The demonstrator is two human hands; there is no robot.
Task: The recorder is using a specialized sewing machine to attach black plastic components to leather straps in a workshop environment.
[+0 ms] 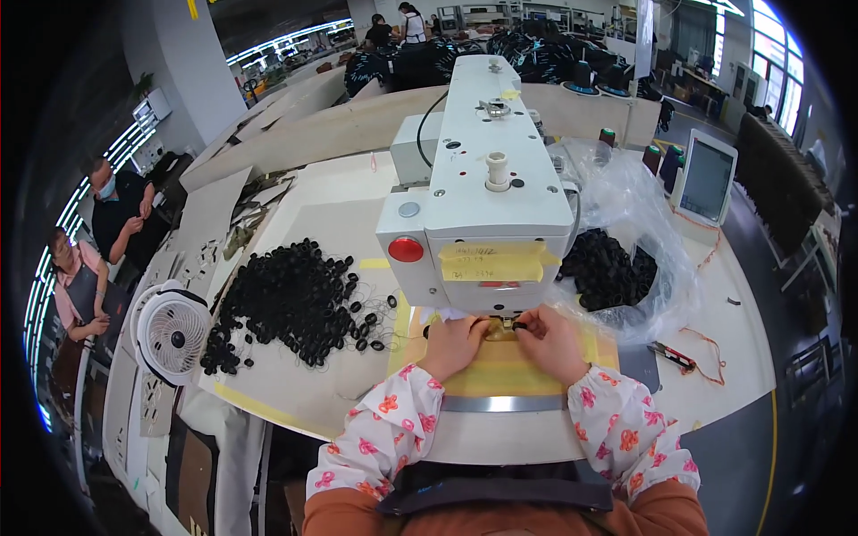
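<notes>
A white industrial sewing machine [492,201] stands right in front of me, with a red button and yellow notes on its head. Both of my hands are under that head, close to the needle area. The fingers of my left hand [453,347] are drawn together left of the needle; what they hold, if anything, is hidden. On the other side my right hand [552,343] pinches a small black piece [519,326] at the presser foot. To the left lies a big heap of small black loops [290,299] with loose threads. A clear plastic bag [666,295] at right holds more black pieces [609,270].
A white fan [175,338] stands at the table's left edge. Right of the machine are red-handled snips [672,356] on an orange cord, a tablet-like screen [705,179] and thread cones [651,159]. Two people [116,210] are at far left; dark bundles [554,62] lie behind.
</notes>
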